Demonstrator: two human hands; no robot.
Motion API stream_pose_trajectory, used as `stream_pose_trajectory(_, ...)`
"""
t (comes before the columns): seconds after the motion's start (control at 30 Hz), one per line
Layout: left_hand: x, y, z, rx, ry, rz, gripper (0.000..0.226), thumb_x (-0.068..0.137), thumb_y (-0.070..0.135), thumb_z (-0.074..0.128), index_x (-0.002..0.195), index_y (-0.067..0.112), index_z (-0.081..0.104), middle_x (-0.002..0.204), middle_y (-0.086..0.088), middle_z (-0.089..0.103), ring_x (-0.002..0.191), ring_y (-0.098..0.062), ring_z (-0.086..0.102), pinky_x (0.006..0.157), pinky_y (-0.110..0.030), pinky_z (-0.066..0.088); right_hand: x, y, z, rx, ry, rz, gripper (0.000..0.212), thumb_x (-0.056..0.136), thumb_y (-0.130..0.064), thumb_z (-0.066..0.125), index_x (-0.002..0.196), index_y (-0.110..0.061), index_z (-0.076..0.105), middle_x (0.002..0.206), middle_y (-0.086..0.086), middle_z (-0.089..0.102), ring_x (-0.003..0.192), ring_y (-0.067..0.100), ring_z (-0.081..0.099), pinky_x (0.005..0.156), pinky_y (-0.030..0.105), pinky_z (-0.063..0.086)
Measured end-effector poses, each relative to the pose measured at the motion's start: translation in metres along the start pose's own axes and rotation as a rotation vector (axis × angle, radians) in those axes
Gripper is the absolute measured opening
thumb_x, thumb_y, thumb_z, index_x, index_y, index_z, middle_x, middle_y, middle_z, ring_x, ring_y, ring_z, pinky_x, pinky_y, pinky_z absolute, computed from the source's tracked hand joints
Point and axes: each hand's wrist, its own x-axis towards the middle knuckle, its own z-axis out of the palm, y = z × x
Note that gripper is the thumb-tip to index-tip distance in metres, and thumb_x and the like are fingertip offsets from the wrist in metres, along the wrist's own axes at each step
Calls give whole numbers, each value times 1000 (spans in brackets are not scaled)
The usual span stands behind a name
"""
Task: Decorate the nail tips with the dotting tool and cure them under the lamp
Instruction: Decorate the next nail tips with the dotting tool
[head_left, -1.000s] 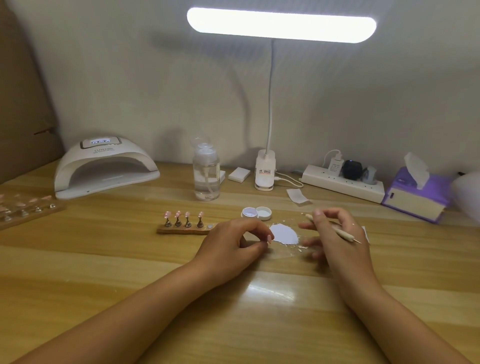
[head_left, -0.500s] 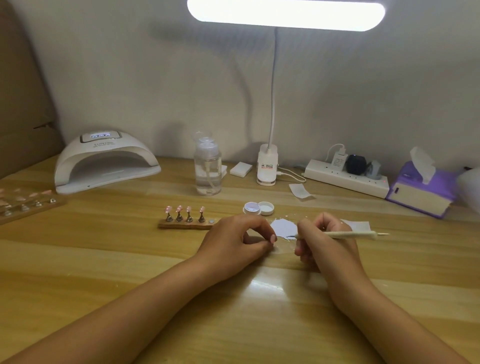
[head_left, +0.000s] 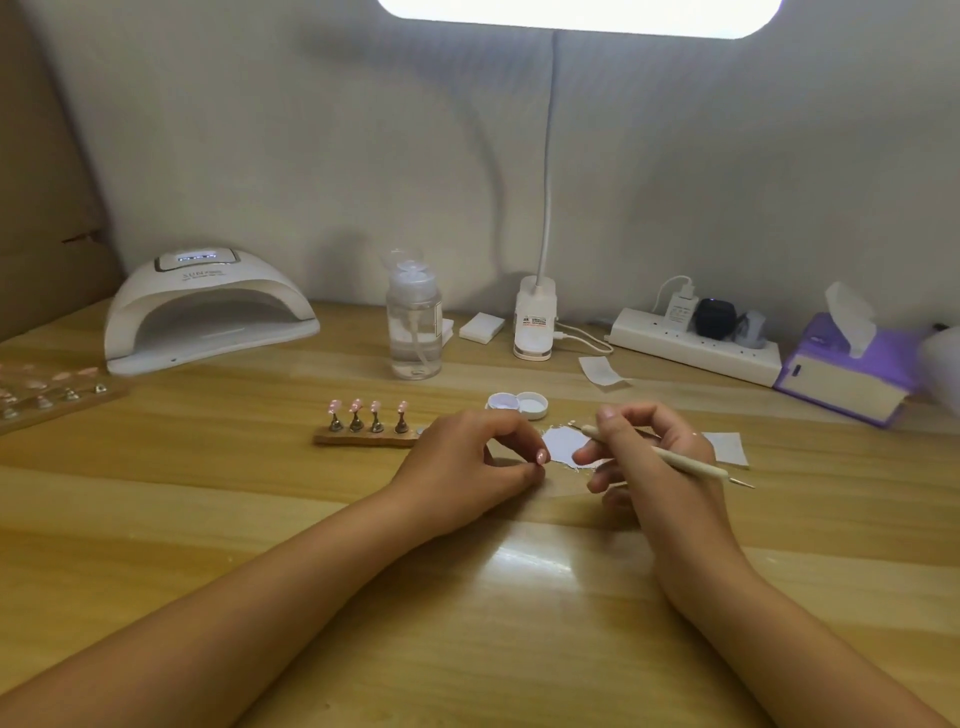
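One pink nail tip (head_left: 542, 456) pinched, four more (head_left: 366, 407) in a row — dotting tool (head_left: 670, 458) slanted; white lamp (head_left: 208, 312) back-left.

Glossy wood-grain table (head_left: 260, 519), smooth white plastic curing lamp (head_left: 208, 312), clear plastic bottle (head_left: 414, 327), wooden strip (head_left: 363, 439) w/ metal stands, matt pale dotting tool (head_left: 670, 457), metal tip.

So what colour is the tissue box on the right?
The tissue box is purple with a cream side, clearest in the head view.
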Motion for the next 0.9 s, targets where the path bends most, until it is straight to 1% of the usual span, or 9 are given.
stream_pose_trajectory(0.07, -1, -1, 2, 19, 19, 8, 17, 83, 23, 75, 78, 38, 68, 91, 23, 72, 55, 6, 53, 59, -15, 35, 0, 1, 0, 27, -10, 32, 12, 93, -19, 65, 89, -14, 55, 70, 9, 74, 51, 10, 60, 46, 19, 48)
stream_pose_trajectory(0.17, -3, -1, 4, 51, 26, 29, 16, 83, 25, 75, 79, 39, 68, 84, 31, 69, 55, 5, 54, 57, -13, 32, -1, 1, 1, 10, -56, 59, 14, 87, -7, 61, 76, -11, 52, 61, 10, 70, 50, 11, 60, 47, 20, 49)
stream_pose_trajectory(0.27, -5, 0, 4, 83, 43, 56, 17, 83, 25, 75, 77, 39, 67, 71, 38, 60, 54, 3, 53, 54, -11, 30, -2, 1, 2, -24, -102, 63, 16, 84, -7, 59, 72, -9, 50, 58, 11, 69, 48, 12, 60, 48, 19, 50)
stream_pose_trajectory(0.43, -5, 1, 4, 95, 43, 65, 18, 83, 24, 74, 77, 40, 67, 68, 39, 58, 53, 1, 53, 54, -13, 28, -2, 0, 3, -29, -103, 53, 16, 83, -5, 58, 70, -8, 48, 58, 12, 69, 47, 12, 60, 48, 19, 50)
stream_pose_trajectory(0.63, -5, -2, 4, 67, 45, 72, 19, 81, 21, 76, 76, 38, 68, 74, 32, 63, 53, 0, 53, 56, -21, 32, -1, 2, 4, -57, -116, 47, 17, 82, -5, 59, 71, -9, 47, 60, 13, 71, 49, 13, 62, 50, 20, 52)
stream_pose_trajectory(0.77, -4, -2, 4, 67, 50, 81, 23, 82, 22, 76, 75, 41, 66, 74, 33, 62, 53, 2, 53, 56, -19, 32, -1, 3, 3, -73, -130, 43, 16, 81, -6, 59, 71, -9, 47, 61, 13, 71, 50, 13, 62, 51, 20, 52)
stream_pose_trajectory(0.9, -4, -3, 4, 75, 47, 83, 24, 82, 23, 76, 74, 43, 65, 76, 32, 63, 54, 2, 54, 56, -21, 33, 0, 4, 3, -79, -132, 46, 18, 82, -6, 59, 70, -11, 46, 62, 13, 71, 51, 13, 63, 51, 20, 52)
